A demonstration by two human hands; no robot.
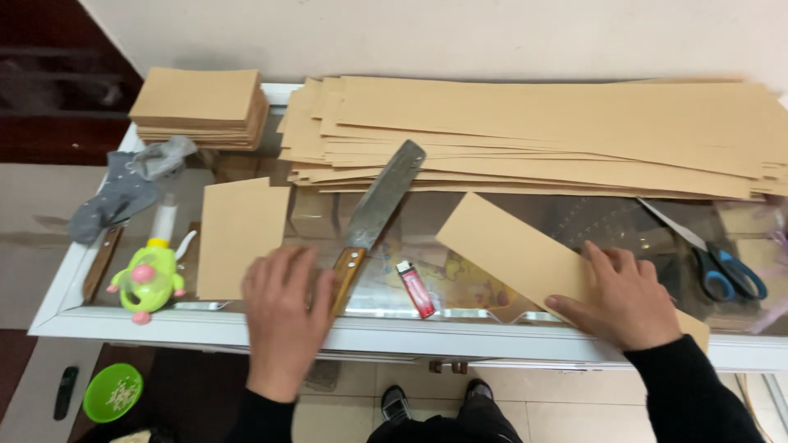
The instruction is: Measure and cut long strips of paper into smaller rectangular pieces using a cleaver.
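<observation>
While both hands lie flat, the paper cutting sits between strokes.
Left hand (283,316) rests open beside the knife (373,213) handle; right hand (625,297) presses open on a strip (513,250), which likely needs squaring next.

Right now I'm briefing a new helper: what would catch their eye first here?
A big knife with a wooden handle lies at an angle mid-table, beside the left hand. Behind it, a wide stack of long brown paper strips spans the far edge. The right hand presses flat on one loose strip.
</observation>
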